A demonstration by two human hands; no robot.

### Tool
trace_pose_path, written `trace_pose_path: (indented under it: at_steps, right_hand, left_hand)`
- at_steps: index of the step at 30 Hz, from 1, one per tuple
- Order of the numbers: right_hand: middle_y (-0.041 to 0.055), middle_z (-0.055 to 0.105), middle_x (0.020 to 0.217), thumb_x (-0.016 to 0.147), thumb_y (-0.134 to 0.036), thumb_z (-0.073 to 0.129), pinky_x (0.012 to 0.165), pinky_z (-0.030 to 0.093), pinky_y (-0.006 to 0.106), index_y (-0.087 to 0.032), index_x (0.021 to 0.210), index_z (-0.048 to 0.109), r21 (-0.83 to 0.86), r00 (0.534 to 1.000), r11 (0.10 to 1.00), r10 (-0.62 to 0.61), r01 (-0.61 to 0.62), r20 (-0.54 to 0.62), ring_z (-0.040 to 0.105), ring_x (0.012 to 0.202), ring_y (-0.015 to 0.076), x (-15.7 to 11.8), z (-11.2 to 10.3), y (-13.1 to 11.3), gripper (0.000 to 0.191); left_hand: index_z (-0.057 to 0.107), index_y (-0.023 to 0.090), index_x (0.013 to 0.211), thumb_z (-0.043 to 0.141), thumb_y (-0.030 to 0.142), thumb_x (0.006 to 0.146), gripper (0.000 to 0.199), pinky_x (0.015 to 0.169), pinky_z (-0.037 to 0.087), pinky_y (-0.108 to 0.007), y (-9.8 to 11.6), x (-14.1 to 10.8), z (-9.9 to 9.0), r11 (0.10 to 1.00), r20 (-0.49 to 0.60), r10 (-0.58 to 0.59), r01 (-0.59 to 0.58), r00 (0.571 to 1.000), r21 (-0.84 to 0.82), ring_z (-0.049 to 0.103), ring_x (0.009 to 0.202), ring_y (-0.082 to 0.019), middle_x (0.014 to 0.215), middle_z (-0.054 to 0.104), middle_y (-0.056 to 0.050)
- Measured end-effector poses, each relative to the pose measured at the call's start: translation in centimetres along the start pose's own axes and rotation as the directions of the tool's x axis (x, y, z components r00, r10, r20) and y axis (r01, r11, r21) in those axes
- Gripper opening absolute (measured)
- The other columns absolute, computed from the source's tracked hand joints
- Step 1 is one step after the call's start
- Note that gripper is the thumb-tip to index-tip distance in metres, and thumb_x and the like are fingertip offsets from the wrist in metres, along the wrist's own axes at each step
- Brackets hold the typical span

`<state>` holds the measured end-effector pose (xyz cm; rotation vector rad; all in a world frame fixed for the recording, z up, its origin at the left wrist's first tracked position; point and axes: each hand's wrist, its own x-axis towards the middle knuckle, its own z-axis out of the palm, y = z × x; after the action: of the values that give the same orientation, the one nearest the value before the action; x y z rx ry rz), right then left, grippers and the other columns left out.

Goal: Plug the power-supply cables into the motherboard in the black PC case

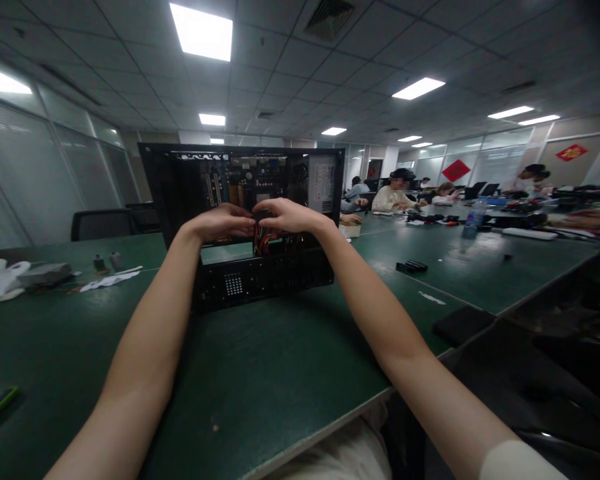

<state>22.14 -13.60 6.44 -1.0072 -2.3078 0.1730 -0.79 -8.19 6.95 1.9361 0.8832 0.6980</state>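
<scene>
Head view: The open computer case (pixel 275 279) stands on edge on the green table (pixel 260 373) and serves as the reference. Both hands are within its frame, in front of the motherboard (pixel 267 175). The cable bundle (pixel 264 243) lies inside the case, near the middle of its width, just above the lower panel. Its long axis runs roughly upright, from the fingertips down toward that panel. The left hand (pixel 224 223) enters from the left of the bundle; the right hand (pixel 289 217) arches over its upper end and appears nearer. Fingers on both hands are curved, with the two sets of tips almost meeting. Whether either hand pinches a cable cannot be determined. The power supply (pixel 322 183) occupies the case's upper right, beyond the right wrist.
</scene>
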Motion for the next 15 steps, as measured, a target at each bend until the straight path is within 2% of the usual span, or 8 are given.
trace_pose_path:
  at_steps: [4, 6, 15]
  right_hand:
    - [0.0125, 0.074, 0.127, 0.095, -0.019, 0.072, 0.088, 0.058, 0.028, -0.012, 0.135, 0.067, -0.022, 0.998, 0.998, -0.060, 0.059, -0.030, 0.071, 0.099, 0.0182, 0.1, -0.2, 0.0, 0.041]
    - [0.0121, 0.073, 0.129, 0.094, -0.018, 0.073, 0.091, 0.058, 0.029, -0.013, 0.133, 0.068, -0.014, 0.998, 0.998, -0.060, 0.060, -0.032, 0.071, 0.105, 0.0194, 0.0, -0.3, 0.0, 0.039]
    - [0.0128, 0.074, 0.126, 0.097, -0.018, 0.070, 0.091, 0.060, 0.031, -0.011, 0.136, 0.067, -0.017, 0.999, 0.999, -0.050, 0.050, -0.020, 0.074, 0.097, 0.0186, -0.4, -0.4, 0.5, 0.040]
  left_hand:
    - [0.078, 0.016, 0.103, 0.092, 0.031, 0.074, 0.036, 0.093, 0.063, -0.030, -0.2, 0.0, -0.1, 1.000, 0.036, 0.015, -0.014, 0.999, -0.026, 0.077, 0.099, -0.020, 0.106, 0.081, -0.010]
    - [0.077, 0.015, 0.102, 0.092, 0.032, 0.074, 0.036, 0.093, 0.063, -0.031, -0.2, 0.0, 0.1, 0.999, 0.056, 0.031, -0.030, 0.998, -0.032, 0.077, 0.098, -0.020, 0.106, 0.081, -0.011]
    - [0.076, 0.013, 0.098, 0.091, 0.029, 0.075, 0.031, 0.091, 0.063, -0.030, -0.7, 1.1, 0.8, 0.998, 0.046, 0.021, -0.018, 0.999, -0.062, 0.077, 0.096, -0.020, 0.101, 0.080, -0.010]
